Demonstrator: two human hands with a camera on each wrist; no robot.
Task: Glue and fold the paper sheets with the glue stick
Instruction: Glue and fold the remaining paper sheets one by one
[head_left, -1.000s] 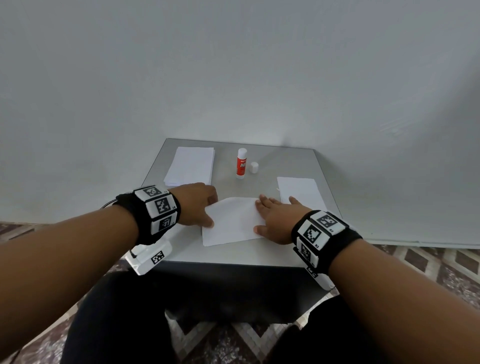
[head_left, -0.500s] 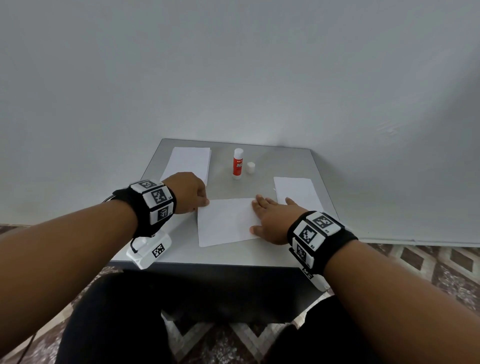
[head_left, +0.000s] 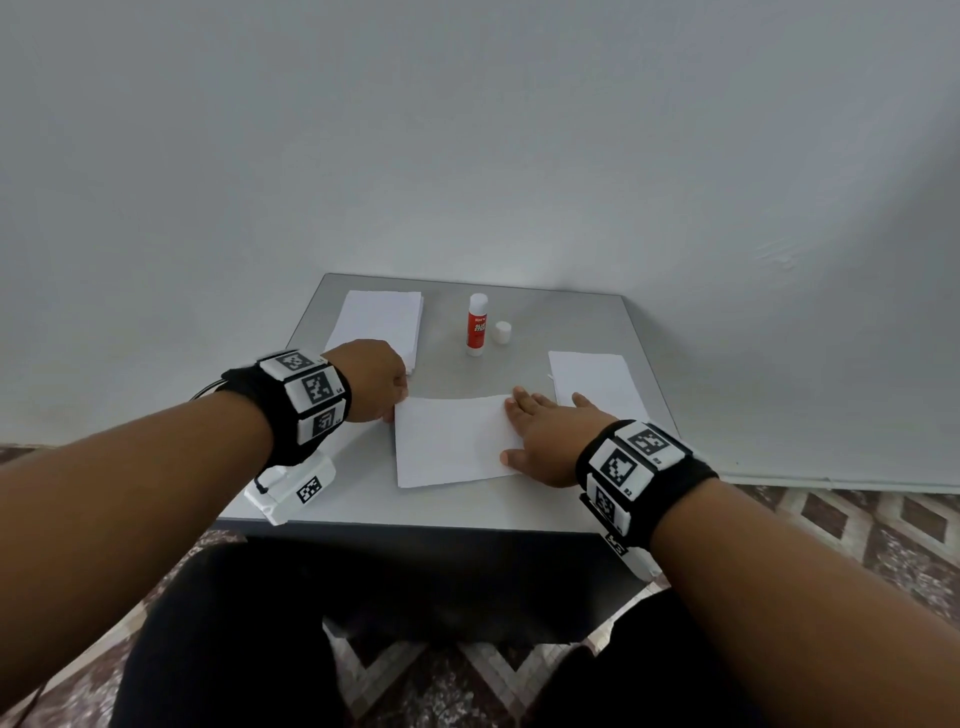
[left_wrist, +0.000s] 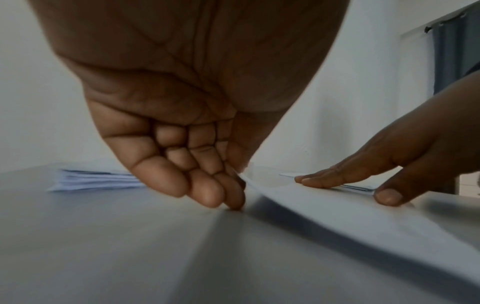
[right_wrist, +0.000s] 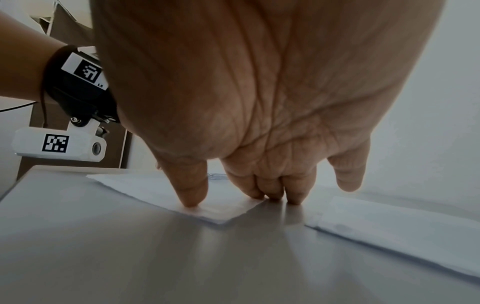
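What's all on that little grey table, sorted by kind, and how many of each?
Paper lots: 3, namely the stack of sheets, the sheet under both hands and the folded paper
Glue stick: 1
Loose cap: 1
Hands on the paper: 2, left hand and right hand
Total: 7

On the counter (head_left: 582, 509) in front of me, the sheet (head_left: 447, 441) lies at the near middle, my left hand (head_left: 371, 382) at its left edge and my right hand (head_left: 550, 441) on its right end. Behind it stands the glue stick (head_left: 477, 325), its cap (head_left: 502, 332) just to the right. I see a paper stack (head_left: 379, 322) at far left and a folded sheet (head_left: 595, 376) at right.
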